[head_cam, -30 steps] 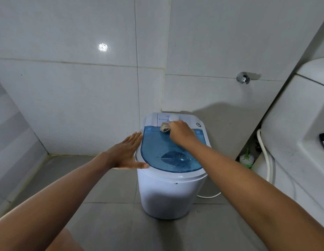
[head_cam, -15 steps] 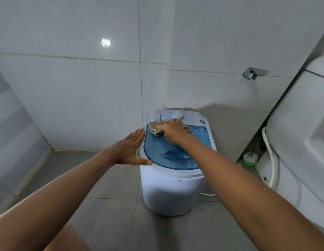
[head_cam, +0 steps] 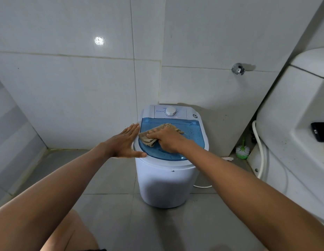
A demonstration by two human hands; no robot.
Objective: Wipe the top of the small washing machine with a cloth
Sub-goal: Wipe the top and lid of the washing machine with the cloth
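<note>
Washing machine [head_cam: 166,182], small, white and round-bodied, is shown standing on the grey tiled floor [head_cam: 107,205] against the far white tiled wall [head_cam: 67,84]. Its top is formed by a translucent blue lid [head_cam: 192,136], behind which a white control panel with a round dial [head_cam: 170,111] is seen. A beige cloth [head_cam: 148,137], crumpled, is pressed flat onto the left part of the lid by the right hand [head_cam: 166,139], whose fingers are curled down over the cloth so that it is gripped against the surface; folds of the cloth are seen at the left and far sides of the hand. The left hand [head_cam: 125,144] is held open with fingers straight and together, its palm laid against the left rim of the machine and its thumb resting along the near edge. Water droplets are visible on the right part of the lid. To the right, a white toilet [head_cam: 291,124], a white hose [head_cam: 261,151] and a green and white brush [head_cam: 242,151] are shown; a chrome tap [head_cam: 238,69] is fixed to the wall.
</note>
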